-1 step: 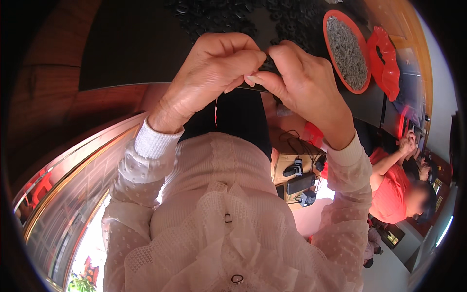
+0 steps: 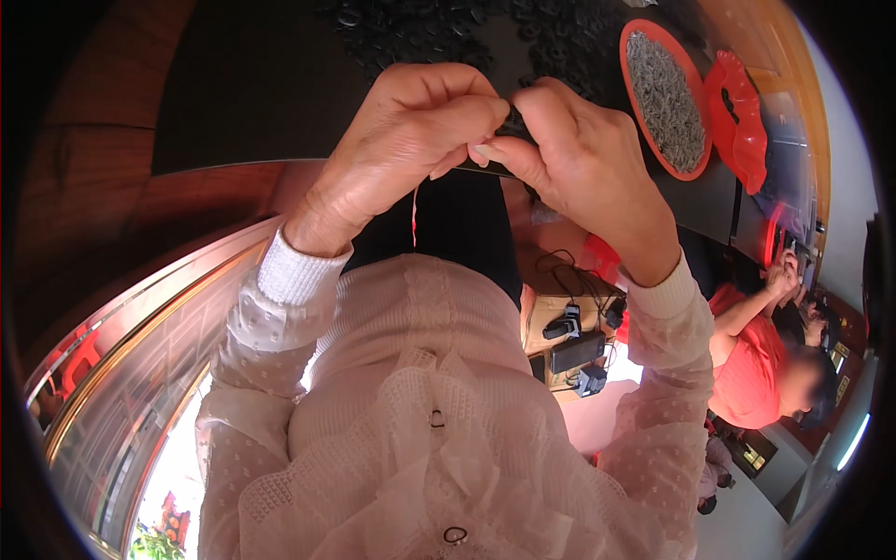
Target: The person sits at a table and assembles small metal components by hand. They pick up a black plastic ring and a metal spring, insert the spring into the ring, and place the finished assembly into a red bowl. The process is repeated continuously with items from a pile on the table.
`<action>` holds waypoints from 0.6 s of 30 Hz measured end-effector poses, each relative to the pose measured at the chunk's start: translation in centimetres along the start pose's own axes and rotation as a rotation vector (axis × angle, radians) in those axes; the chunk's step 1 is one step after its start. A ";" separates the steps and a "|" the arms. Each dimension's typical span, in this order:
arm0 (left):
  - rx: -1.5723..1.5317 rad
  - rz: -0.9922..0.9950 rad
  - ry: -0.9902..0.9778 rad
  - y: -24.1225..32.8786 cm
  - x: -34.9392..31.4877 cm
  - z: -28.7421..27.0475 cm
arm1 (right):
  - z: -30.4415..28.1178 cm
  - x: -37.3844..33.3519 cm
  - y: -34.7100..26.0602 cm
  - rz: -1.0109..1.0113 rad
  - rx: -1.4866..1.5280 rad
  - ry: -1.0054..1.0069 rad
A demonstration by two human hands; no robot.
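Observation:
My left hand (image 2: 401, 140) and my right hand (image 2: 588, 154) meet above the near edge of a black table (image 2: 252, 103). Fingers on both are pinched, with the fingertips almost touching. A small dark bit shows between them, but it is too covered to name. Below the left hand hangs a thin red and white strand (image 2: 414, 219). Beyond the hands lie a heap of small black pieces (image 2: 411, 33) and another of black ring-like pieces (image 2: 569, 42).
A red bowl (image 2: 707, 121) of thin grey metal pieces stands at the right, beside a wavy-edged red dish (image 2: 742, 140). Black chargers and cables (image 2: 577, 353) lie on a cardboard box below my right wrist. Further right sits a person in a red shirt (image 2: 749, 373).

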State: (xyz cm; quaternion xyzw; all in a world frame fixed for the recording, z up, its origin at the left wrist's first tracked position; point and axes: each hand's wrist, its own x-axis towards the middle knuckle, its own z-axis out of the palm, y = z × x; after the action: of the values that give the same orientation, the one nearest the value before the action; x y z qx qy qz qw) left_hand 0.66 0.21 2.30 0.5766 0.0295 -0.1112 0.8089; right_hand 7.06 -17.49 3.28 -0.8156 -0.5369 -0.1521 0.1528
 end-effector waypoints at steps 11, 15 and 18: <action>0.107 0.101 -0.050 -0.2 -0.4 -0.4 | -0.6 0.7 0.1 -0.076 0.036 -0.065; 0.282 0.288 -0.079 -0.5 -0.3 -0.7 | -0.6 0.9 0.0 -0.073 0.034 -0.078; 0.447 0.292 -0.135 -1.0 -0.5 -1.4 | -0.7 0.7 -0.1 -0.071 0.045 -0.119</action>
State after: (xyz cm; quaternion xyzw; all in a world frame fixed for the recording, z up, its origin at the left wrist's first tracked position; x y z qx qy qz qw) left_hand 0.09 1.25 1.02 0.7304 -0.1333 -0.0355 0.6690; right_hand 7.15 -17.16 4.17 -0.7999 -0.5771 -0.0967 0.1335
